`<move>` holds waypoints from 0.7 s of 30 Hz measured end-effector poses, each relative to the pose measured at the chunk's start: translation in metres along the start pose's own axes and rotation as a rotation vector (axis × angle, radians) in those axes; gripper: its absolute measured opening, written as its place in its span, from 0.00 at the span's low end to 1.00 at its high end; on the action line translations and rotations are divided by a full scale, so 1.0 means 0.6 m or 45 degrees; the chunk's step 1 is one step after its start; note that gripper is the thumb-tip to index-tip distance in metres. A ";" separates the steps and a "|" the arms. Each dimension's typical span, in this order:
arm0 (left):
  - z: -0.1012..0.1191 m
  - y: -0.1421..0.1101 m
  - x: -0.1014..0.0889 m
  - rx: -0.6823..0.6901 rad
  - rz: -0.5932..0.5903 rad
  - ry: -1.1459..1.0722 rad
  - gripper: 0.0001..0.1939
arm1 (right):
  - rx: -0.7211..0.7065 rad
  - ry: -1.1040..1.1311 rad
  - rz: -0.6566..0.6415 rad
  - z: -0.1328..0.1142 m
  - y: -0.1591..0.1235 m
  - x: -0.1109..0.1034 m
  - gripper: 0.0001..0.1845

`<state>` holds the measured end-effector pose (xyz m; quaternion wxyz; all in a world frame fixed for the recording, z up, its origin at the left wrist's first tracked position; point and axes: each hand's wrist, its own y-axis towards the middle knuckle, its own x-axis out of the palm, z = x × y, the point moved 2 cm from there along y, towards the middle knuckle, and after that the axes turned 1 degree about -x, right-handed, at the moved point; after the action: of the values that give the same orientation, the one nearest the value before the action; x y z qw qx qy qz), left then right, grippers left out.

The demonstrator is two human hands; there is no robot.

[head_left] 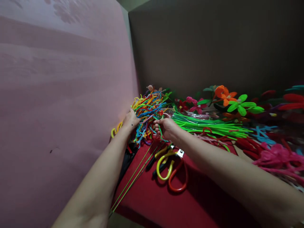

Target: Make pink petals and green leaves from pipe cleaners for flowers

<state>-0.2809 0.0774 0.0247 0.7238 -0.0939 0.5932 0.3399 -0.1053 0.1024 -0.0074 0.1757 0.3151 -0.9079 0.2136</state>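
A tangled heap of short multicoloured pipe cleaners (pixel 149 107) lies at the far end of a red surface (pixel 144 190). My left hand (pixel 131 121) reaches into the heap's left side, its fingers mostly hidden among the strands. At the heap's right edge, my right hand (pixel 165 127) is closed, fingers curled in around a thin green pipe cleaner (pixel 160 131) that runs down from them. Below the hands lie scissors with one yellow handle (pixel 158 172) and one red handle (pixel 178 190). Pliers with black and yellow grips (pixel 152 161) are partly under them.
Long bright green pipe cleaners (pixel 211 125) lie in a bundle beyond my right forearm. Orange and green pipe-cleaner flowers (pixel 225 95) stand behind, and a pink bunch (pixel 277 158) sits far right. Thin green sticks (pixel 133 180) cross the red surface. A pink wall (pixel 71 95) closes off the left.
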 end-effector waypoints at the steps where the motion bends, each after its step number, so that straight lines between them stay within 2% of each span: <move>1: 0.002 -0.001 0.000 0.005 0.005 0.011 0.34 | 0.023 0.021 -0.016 -0.001 -0.011 -0.008 0.09; 5: 0.010 -0.003 0.001 -0.003 0.010 0.047 0.34 | 0.105 0.067 -0.057 0.006 -0.044 -0.029 0.08; 10: 0.016 -0.004 0.003 -0.034 0.017 0.090 0.33 | 0.228 0.076 -0.081 0.024 -0.083 -0.029 0.09; 15: 0.022 -0.008 0.011 -0.067 0.030 0.123 0.33 | 0.339 0.099 -0.102 0.041 -0.158 -0.029 0.10; 18: 0.026 -0.008 0.020 -0.075 0.048 0.133 0.32 | 0.361 0.158 -0.098 0.050 -0.202 -0.039 0.08; 21: 0.033 -0.013 0.015 -0.055 0.044 0.139 0.33 | 0.340 0.210 -0.062 0.056 -0.215 -0.058 0.09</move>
<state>-0.2601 0.0857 0.0197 0.6822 -0.1174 0.6258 0.3594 -0.0024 0.0112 -0.0161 0.2112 0.3388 -0.8461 0.3531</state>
